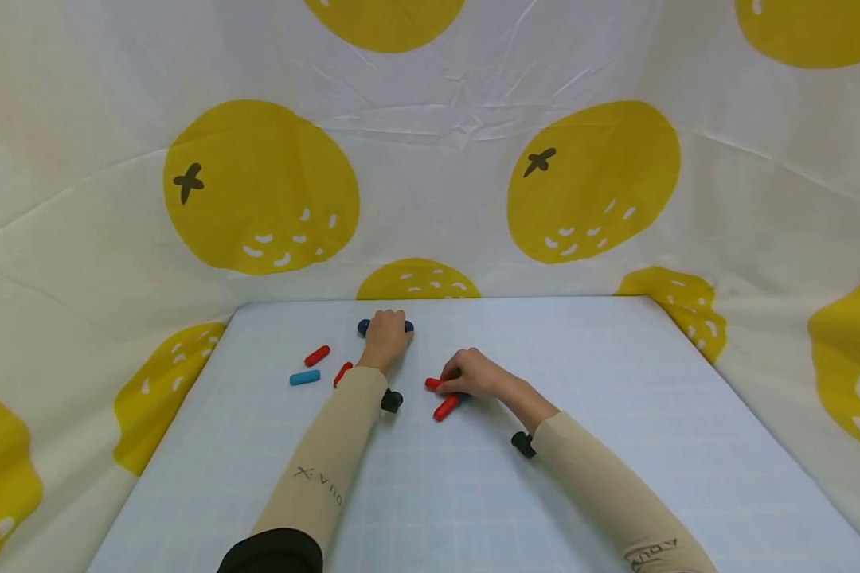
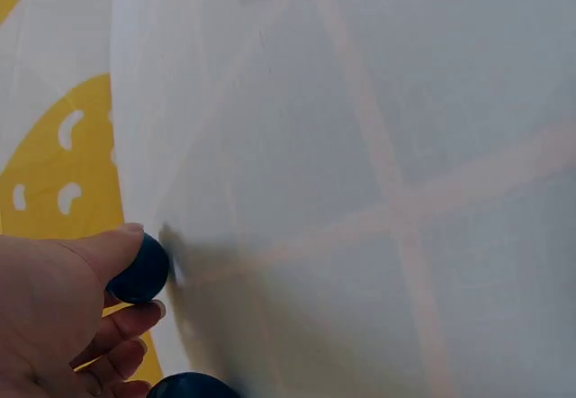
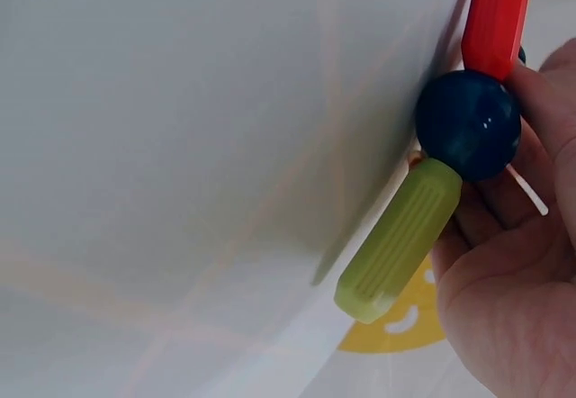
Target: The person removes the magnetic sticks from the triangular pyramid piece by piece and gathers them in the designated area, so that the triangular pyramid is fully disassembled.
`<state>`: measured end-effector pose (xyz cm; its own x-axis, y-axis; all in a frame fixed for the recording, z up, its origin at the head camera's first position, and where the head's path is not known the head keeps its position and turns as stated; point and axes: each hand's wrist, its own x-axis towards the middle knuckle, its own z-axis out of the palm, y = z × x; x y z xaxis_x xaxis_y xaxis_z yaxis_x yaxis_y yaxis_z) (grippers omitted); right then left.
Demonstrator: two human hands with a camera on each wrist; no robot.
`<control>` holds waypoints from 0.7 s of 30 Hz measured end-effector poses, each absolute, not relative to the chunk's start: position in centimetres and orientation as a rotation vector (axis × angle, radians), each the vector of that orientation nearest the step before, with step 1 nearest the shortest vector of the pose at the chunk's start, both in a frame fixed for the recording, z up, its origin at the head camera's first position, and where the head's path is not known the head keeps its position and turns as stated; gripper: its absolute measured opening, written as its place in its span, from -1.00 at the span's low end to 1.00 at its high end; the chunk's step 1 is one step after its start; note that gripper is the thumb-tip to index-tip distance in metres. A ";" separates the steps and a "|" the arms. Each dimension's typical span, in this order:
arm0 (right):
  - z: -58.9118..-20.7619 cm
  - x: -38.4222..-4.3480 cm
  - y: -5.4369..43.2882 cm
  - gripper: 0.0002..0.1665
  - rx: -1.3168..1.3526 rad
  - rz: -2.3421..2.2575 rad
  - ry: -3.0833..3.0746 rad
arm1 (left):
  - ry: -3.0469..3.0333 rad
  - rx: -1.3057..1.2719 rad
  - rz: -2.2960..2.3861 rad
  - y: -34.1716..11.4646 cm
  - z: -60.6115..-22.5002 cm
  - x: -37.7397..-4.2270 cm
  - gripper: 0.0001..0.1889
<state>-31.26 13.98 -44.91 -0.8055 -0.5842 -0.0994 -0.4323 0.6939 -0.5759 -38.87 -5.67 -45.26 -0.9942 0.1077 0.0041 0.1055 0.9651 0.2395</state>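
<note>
My left hand point(image 1: 385, 338) is at the far side of the table, pinching a dark blue ball point(image 2: 144, 274) between thumb and fingers. A second dark blue ball point(image 2: 191, 386) lies beside those fingers. Nearer the middle, my right hand point(image 1: 473, 374) holds a joined toy piece: a dark blue ball point(image 3: 468, 125) with a red rod point(image 3: 497, 20) on one side and a yellow-green rod point(image 3: 399, 240) on the other. In the head view, red rods point(image 1: 446, 408) show at its fingertips; the yellow-green rod is hidden there.
Left of my left arm lie a red rod point(image 1: 317, 356), a light blue rod point(image 1: 304, 377) and another red rod point(image 1: 342, 372) close to the sleeve. Behind the white table point(image 1: 580, 342) hangs a cloth with yellow fruit prints point(image 1: 258, 187).
</note>
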 end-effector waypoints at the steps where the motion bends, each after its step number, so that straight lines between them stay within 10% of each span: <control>1: -44.9 -31.2 14.0 -0.88 -0.810 -0.788 2.636 | 3.105 0.167 0.377 -5.7 -45.3 -38.9 -0.56; 21: -43.3 -29.5 15.7 -0.60 -0.807 -0.720 2.729 | 3.070 0.556 0.620 -7.4 -43.3 -31.9 -0.49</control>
<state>-29.48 15.73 -43.33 -0.8294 -0.5558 -0.0567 -0.4555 0.7314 -0.5075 -31.89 -7.43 -43.30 -0.9381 0.3299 0.1058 0.3452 0.8630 0.3690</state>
